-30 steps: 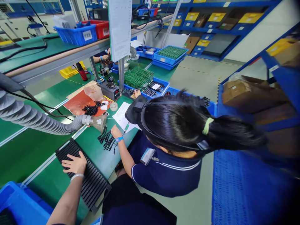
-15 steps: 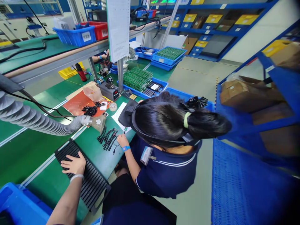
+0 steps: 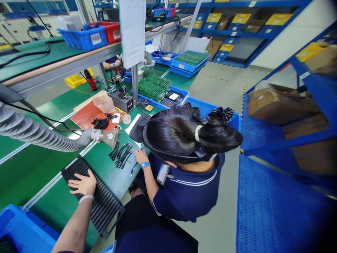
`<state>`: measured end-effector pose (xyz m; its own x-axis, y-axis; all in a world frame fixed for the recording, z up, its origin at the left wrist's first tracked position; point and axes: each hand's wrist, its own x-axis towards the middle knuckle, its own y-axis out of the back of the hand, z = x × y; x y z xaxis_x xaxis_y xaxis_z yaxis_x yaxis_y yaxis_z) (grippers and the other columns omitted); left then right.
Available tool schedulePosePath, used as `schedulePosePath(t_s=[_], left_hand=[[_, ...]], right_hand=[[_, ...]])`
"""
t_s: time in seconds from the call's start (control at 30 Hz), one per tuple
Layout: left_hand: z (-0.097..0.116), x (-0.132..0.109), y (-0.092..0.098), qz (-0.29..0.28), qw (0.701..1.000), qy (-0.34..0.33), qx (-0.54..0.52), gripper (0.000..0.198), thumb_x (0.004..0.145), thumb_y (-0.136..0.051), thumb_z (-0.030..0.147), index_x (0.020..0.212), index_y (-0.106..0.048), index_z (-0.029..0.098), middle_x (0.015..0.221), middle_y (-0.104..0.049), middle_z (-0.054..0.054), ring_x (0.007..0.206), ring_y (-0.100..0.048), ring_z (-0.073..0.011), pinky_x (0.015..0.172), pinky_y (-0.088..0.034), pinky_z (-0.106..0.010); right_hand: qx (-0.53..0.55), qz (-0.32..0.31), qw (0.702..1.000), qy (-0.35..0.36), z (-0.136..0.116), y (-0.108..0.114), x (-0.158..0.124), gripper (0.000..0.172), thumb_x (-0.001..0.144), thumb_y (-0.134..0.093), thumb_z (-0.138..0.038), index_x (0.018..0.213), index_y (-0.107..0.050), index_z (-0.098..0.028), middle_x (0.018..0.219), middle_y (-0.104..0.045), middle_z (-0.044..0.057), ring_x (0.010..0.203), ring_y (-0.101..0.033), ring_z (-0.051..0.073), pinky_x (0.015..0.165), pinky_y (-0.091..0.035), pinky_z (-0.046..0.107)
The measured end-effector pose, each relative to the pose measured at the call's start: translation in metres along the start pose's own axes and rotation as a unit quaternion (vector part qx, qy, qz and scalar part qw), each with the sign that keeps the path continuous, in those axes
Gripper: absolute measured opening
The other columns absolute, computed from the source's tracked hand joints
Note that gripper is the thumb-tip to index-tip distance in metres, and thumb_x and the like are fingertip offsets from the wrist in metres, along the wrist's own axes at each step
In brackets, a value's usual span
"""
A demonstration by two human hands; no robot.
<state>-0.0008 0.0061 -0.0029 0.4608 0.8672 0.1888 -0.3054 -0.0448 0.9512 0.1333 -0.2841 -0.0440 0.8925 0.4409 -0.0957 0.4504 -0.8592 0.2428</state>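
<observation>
My left hand [image 3: 83, 182] lies flat with fingers spread on a black slotted rack [image 3: 101, 207] at the table's near edge. It grips nothing. My right hand is out of the picture. To the right sits a co-worker [image 3: 184, 186] in a dark blue shirt, head bent over the bench. That person's left hand [image 3: 141, 156], with a blue wristband, holds a black cable and a small green board, partly hidden by the head. Short black cables [image 3: 121, 154] lie in a loose group between the rack and the co-worker's hand.
A grey fume hose [image 3: 65, 138] reaches across the bench from the left. Behind it stand a soldering station [image 3: 122, 101] and a blue tray [image 3: 185, 95] with green circuit boards [image 3: 154, 87]. A blue bin [image 3: 26, 228] is at lower left; a blue cart [image 3: 263, 203] stands right.
The co-worker's head has shifted left, and that person's left hand has moved slightly right and up with the cable. My left hand stays in place on the rack.
</observation>
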Motion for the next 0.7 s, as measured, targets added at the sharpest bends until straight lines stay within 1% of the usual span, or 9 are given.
schedulePosePath(t_s=[0.07, 0.13, 0.33, 0.53, 0.7], left_hand=[[-0.001, 0.0, -0.001, -0.001, 1.0, -0.001, -0.001, 0.077, 0.089, -0.031, 0.058, 0.143, -0.028, 0.003, 0.147, -0.021, -0.036, 0.139, -0.017, -0.045, 0.101, -0.02, -0.07], [-0.001, 0.0, -0.001, -0.001, 1.0, -0.003, -0.002, 0.078, 0.089, -0.032, 0.058, 0.143, -0.027, 0.002, 0.147, -0.02, -0.036, 0.139, -0.016, -0.0453, 0.101, -0.019, -0.07], [-0.001, -0.001, -0.001, 0.007, 1.0, -0.005, 0.002, 0.078, 0.089, -0.029, 0.06, 0.143, -0.027, 0.004, 0.147, -0.021, -0.035, 0.14, -0.016, -0.0439, 0.103, -0.02, -0.068], [-0.001, -0.001, -0.003, 0.005, 1.0, -0.003, 0.015, 0.078, 0.089, -0.029, 0.059, 0.144, -0.026, 0.004, 0.148, -0.019, -0.035, 0.14, -0.017, -0.0444, 0.101, -0.02, -0.069], [-0.003, 0.004, -0.004, -0.016, 1.0, -0.004, 0.027, 0.078, 0.09, -0.025, 0.058, 0.143, -0.026, 0.001, 0.147, -0.02, -0.037, 0.139, -0.016, -0.0462, 0.1, -0.022, -0.071]], right_hand=[[-0.08, -0.004, 0.997, 0.006, -0.001, 0.001, 0.003, 0.031, 0.093, -0.056, -0.033, 0.12, -0.055, -0.018, 0.121, -0.057, 0.008, 0.102, -0.059, 0.022, 0.086, -0.053, 0.042], [-0.163, -0.009, 0.987, 0.007, -0.002, 0.002, 0.005, 0.03, 0.093, -0.056, -0.033, 0.119, -0.056, -0.018, 0.121, -0.057, 0.008, 0.103, -0.059, 0.022, 0.086, -0.053, 0.042], [-0.348, -0.019, 0.937, 0.012, -0.005, -0.001, 0.003, 0.029, 0.094, -0.056, -0.033, 0.119, -0.056, -0.019, 0.121, -0.057, 0.008, 0.103, -0.059, 0.022, 0.087, -0.052, 0.042], [-0.477, -0.022, 0.879, 0.008, -0.01, -0.002, 0.0, 0.03, 0.094, -0.055, -0.033, 0.119, -0.056, -0.017, 0.122, -0.057, 0.009, 0.105, -0.058, 0.023, 0.088, -0.051, 0.044], [-0.544, -0.016, 0.839, 0.003, -0.02, -0.002, -0.002, 0.033, 0.094, -0.052, -0.036, 0.12, -0.056, -0.016, 0.124, -0.054, 0.01, 0.108, -0.055, 0.025, 0.092, -0.047, 0.048]])
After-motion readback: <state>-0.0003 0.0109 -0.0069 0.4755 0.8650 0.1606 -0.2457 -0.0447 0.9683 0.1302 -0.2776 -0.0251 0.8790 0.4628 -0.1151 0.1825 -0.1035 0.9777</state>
